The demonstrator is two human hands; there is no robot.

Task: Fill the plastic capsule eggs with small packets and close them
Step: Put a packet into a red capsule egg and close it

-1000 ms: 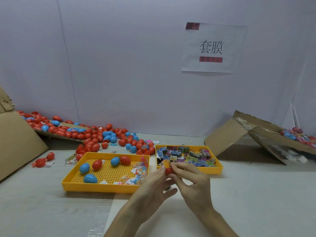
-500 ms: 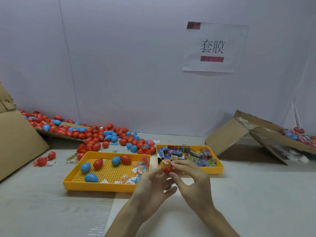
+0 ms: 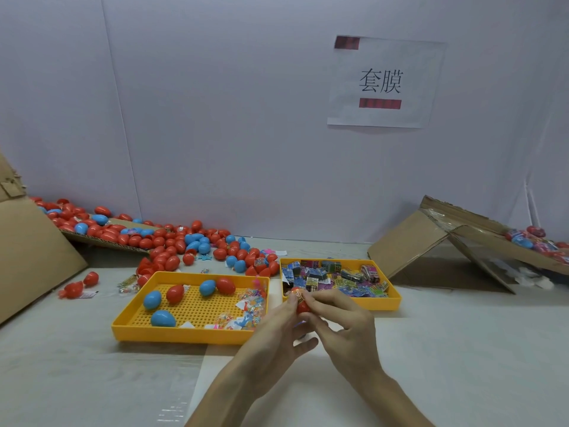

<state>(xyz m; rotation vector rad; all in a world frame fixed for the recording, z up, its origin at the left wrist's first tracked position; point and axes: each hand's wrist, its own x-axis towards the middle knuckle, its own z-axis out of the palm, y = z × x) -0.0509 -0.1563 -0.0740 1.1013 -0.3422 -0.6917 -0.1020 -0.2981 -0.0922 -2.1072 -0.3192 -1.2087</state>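
left hand (image 3: 275, 332): forearm comes in from the bottom edge, back of hand to the camera, fingers reaching up and curling onto the left side of the red egg (image 3: 303, 307); thumb sticks out lower down, off the egg
right hand (image 3: 349, 331): forearm enters from bottom right, index and thumb pinch the egg's right side, other fingers loosely curled below
grip: narrow on both hands, both holding the one egg between them
red egg position: off the table, in front of the gap between the two trays, just over the near left corner of the right tray (image 3: 392, 302)
packet (image 3: 297, 295): small yellow-orange printed bit at the egg's top, under the fingertips; can't tell if it is inside or only against the egg; print unreadable
right tray contents: heap of small packets (image 3: 338, 277), blue, purple, green; text too small to read
left tray (image 3: 184, 335): yellow, perforated floor, three blue eggs and two red eggs lying in it, clear toy bags (image 3: 251, 306) at its right end
egg pile (image 3: 172, 243): red and blue eggs loose behind the left tray, spilling off a cardboard sheet
sign (image 3: 383, 83): white paper on the back wall, black characters "套膜", red blurred bars above and below
cardboard box (image 3: 411, 241): flaps open, far right, a few wrapped eggs on its flap
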